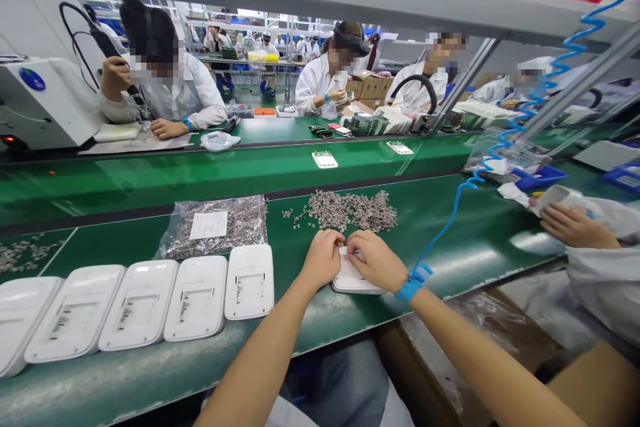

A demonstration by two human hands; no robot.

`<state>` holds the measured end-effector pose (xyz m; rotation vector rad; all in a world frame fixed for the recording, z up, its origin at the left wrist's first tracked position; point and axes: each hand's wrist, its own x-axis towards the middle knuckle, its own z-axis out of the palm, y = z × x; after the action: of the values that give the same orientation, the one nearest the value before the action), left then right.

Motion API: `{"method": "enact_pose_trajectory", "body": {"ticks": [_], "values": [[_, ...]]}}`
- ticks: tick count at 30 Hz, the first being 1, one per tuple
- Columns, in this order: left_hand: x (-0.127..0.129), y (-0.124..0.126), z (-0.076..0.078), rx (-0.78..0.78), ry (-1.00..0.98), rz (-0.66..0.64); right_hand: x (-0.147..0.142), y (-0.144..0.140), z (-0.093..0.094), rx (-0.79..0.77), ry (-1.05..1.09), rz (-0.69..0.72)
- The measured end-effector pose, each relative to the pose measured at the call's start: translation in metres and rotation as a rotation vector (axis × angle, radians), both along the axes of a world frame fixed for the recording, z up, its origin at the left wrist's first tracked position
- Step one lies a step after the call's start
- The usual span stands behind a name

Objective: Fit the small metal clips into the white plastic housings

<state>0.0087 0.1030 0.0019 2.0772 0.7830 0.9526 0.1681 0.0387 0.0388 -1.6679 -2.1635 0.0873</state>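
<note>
At the far left we saw a white machine [43, 100] standing on the far side of the green desk [150, 373], and a person in a white coat [170, 90] sat behind it with one hand raised to the head and the other resting on papers. Nearer to us, a row of white plastic covers [140, 303] lay face up along the front edge of the desk, touching one another side by side. Just behind the right end of that row lay a clear bag of small metal parts [215, 227] with a white label on it. To the right of the bag, a loose pile of small metal parts [350, 209] was spread on the desk, just beyond our hands.

Our left hand [323, 259] and right hand [375, 260] sat close together, fingertips nearly meeting, both curled over and gripping one white cover [353, 280] that lay flat on the desk near the front edge, apart from the row. Most of that cover was hidden under our fingers; only its near edge showed. A blue wrist strap [413, 283] circled our right wrist, and its blue coiled cord [545, 80] ran up and to the right toward the shelf frame. Two more white pieces [325, 160] lay on the middle belt. At the far right, a co-worker's hand [575, 227] rested on the desk beside a white object.
</note>
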Motion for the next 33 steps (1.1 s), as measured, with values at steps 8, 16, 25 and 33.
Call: {"method": "enact_pose_trajectory", "body": {"ticks": [8,16,25,33], "values": [[-0.002,-0.004,0.006,-0.035,0.028,0.001,0.006,0.001,-0.004,0.127,0.060,-0.035],[-0.002,-0.005,0.006,-0.059,0.042,-0.001,-0.005,-0.031,0.002,0.386,-0.134,-0.046],[-0.003,-0.008,0.011,-0.043,0.065,-0.031,-0.001,-0.038,-0.008,0.325,-0.139,0.025],[-0.003,-0.009,0.011,-0.037,0.078,-0.015,-0.002,-0.038,-0.009,0.308,-0.149,0.023]]}}
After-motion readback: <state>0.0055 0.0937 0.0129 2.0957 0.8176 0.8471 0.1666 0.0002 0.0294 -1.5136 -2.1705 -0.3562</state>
